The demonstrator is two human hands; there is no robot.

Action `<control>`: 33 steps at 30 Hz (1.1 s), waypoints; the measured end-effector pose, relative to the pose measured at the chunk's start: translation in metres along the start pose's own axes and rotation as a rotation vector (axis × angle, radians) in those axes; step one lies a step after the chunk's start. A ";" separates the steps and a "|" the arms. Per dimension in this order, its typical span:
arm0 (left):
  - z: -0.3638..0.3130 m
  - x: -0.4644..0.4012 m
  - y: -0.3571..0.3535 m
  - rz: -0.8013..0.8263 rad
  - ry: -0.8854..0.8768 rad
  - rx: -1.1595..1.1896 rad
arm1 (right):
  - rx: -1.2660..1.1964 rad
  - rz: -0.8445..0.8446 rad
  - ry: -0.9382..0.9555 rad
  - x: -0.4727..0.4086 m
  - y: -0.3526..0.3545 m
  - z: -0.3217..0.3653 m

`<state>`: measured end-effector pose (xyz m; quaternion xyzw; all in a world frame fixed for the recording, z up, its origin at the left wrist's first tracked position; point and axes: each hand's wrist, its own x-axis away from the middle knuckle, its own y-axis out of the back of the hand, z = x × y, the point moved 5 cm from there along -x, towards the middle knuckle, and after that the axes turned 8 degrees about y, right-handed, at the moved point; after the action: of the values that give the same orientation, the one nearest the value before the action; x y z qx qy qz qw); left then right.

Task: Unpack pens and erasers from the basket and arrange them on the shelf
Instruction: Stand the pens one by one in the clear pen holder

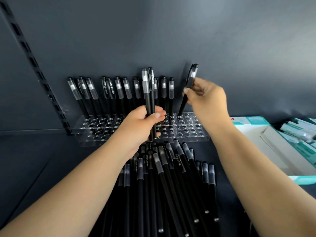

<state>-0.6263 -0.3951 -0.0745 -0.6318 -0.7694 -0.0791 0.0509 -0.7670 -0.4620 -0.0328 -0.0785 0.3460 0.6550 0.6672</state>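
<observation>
A clear acrylic pen holder (186, 132) with many round holes stands on the dark shelf against the back wall. Several black capped pens (119, 93) stand upright in its back row. My left hand (142, 125) grips two black pens (148, 93) upright in front of the holder. My right hand (206, 98) pinches a single black pen (190, 82), tilted, with its lower tip in a back-row hole at the holder's right part. A pile of loose black pens (167, 185) lies on the shelf in front of the holder, between my forearms.
An open white and teal cardboard box (253, 127) sits on the shelf at the right, with teal packaged items (301, 132) beside it. A slotted black shelf upright (34, 65) runs diagonally at the left. Dark bare shelf surface (42, 159) lies left of the pile.
</observation>
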 end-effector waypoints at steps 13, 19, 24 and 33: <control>-0.001 0.002 0.000 0.049 -0.029 -0.047 | 0.169 0.153 -0.143 0.006 -0.009 -0.016; -0.005 0.007 0.001 0.126 -0.049 0.135 | 0.280 0.314 -0.169 0.005 -0.005 -0.003; -0.009 0.014 -0.007 0.277 0.047 0.307 | 0.071 0.234 -0.118 -0.003 0.018 0.031; -0.018 0.026 -0.019 0.305 -0.005 0.290 | -0.355 0.394 -0.237 0.010 0.003 0.051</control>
<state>-0.6506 -0.3772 -0.0533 -0.7271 -0.6684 0.0428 0.1508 -0.7522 -0.4247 0.0004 -0.0483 0.1542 0.8268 0.5388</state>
